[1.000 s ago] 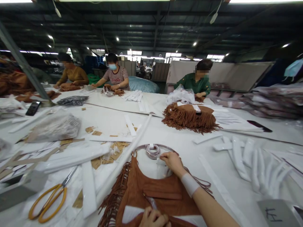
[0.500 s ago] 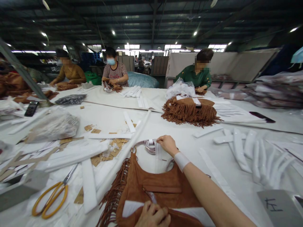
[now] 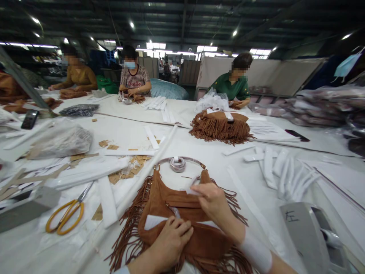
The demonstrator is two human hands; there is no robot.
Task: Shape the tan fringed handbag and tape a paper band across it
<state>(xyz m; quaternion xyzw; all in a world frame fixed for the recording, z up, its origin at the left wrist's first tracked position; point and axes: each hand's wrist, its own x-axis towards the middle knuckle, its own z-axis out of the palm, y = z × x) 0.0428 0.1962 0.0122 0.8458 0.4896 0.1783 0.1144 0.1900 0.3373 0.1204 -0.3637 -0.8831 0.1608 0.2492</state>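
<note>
A brown suede handbag (image 3: 205, 238) with long fringes lies on the table in front of me. A wrapped strap coil (image 3: 178, 164) sits at the bag's arched handle. My left hand (image 3: 174, 240) presses on the lower front, its fingers curled against the suede by a white sheet (image 3: 153, 221). Over the bag's upper right edge, my right hand (image 3: 213, 201) pinches a thin, translucent white strip (image 3: 191, 191). Part of that strip is hidden by my fingers.
Yellow-handled scissors (image 3: 67, 216) and brown tags (image 3: 139, 164) lie left. A grey tape dispenser (image 3: 309, 232) stands right, near white wrapped strips (image 3: 281, 171). Another fringed bag (image 3: 222, 127) lies farther back. Several co-workers sit across the table, one in green (image 3: 235, 86).
My right hand has come down and toward me from the handle to the bag's upper right edge, still pinching the strip. My left hand remains on the bag's front. The view has shifted slightly.
</note>
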